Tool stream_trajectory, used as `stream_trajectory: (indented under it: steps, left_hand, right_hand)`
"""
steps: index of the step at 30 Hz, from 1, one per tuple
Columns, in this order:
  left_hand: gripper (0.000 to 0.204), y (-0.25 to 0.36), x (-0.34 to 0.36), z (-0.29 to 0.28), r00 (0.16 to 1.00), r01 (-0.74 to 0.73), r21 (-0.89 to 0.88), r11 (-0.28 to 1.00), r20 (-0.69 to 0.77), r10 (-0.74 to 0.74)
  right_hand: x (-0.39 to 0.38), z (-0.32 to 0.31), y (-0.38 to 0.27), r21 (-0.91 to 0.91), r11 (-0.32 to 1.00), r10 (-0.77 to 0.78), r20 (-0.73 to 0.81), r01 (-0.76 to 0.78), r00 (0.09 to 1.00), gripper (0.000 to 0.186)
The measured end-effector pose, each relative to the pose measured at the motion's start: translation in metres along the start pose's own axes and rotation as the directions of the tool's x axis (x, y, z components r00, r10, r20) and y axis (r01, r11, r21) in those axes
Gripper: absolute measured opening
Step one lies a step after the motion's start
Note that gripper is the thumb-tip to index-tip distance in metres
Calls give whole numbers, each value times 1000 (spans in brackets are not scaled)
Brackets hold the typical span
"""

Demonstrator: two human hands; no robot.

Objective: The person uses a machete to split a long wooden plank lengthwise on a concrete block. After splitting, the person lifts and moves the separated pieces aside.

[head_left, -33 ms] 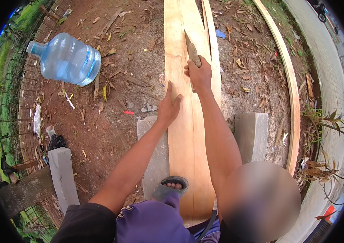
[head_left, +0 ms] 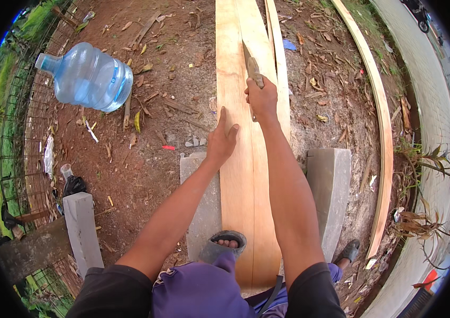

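A long pale wooden plank (head_left: 235,175) runs away from me, with a thin line along its length. My right hand (head_left: 262,99) is closed round the handle of a handsaw (head_left: 250,59), whose narrow blade points away along that line. My left hand (head_left: 222,142) rests on the plank's left edge, nearer to me than the saw. Its index finger and thumb are stretched apart; the other fingers are hidden. My left foot, in a dark sandal (head_left: 224,245), stands on the near part of the plank.
Concrete blocks (head_left: 329,183) stand either side of the plank. A large clear blue water bottle (head_left: 90,77) lies on the dirt at left, near a wire fence (head_left: 15,132). Another narrow timber (head_left: 376,106) lies at right, beside a pale wall (head_left: 421,69). A grey post (head_left: 83,228) is at lower left.
A round blurred patch over my right upper arm is gone, so my sleeve and right foot show. My right hand and the saw have hardly moved.
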State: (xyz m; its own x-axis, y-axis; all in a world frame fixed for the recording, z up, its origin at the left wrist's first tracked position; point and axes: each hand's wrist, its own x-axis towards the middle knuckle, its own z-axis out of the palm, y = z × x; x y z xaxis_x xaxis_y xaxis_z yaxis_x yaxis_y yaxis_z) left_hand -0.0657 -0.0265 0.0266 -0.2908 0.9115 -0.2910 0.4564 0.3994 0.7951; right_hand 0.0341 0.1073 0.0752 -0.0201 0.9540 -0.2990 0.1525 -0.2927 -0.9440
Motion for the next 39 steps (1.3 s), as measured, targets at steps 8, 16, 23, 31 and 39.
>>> stream_trajectory:
  steps: [8,16,23,31,39]
  left_hand:
    - [77,-28,4,12,972,56,-190,980,-212,-97]
    - [44,-21,5,10,978,61,-238,969,-178,-105]
    - [46,-11,10,11,983,120,-111,987,-124,-133]
    - [44,-15,1,3,975,118,-205,972,-163,-152]
    - [41,-9,8,12,978,153,-201,968,-112,-178]
  right_hand:
    - [-137,-11,0,-217,965,-187,-185,145,965,39]
    - [-245,-34,-2,-181,983,-77,-260,30,962,43]
    - [-65,8,-6,-277,953,-179,-200,120,963,23]
    - [-249,-44,6,-191,978,-116,-195,78,974,42]
    - [-34,11,-2,-314,936,-222,-181,158,958,20]
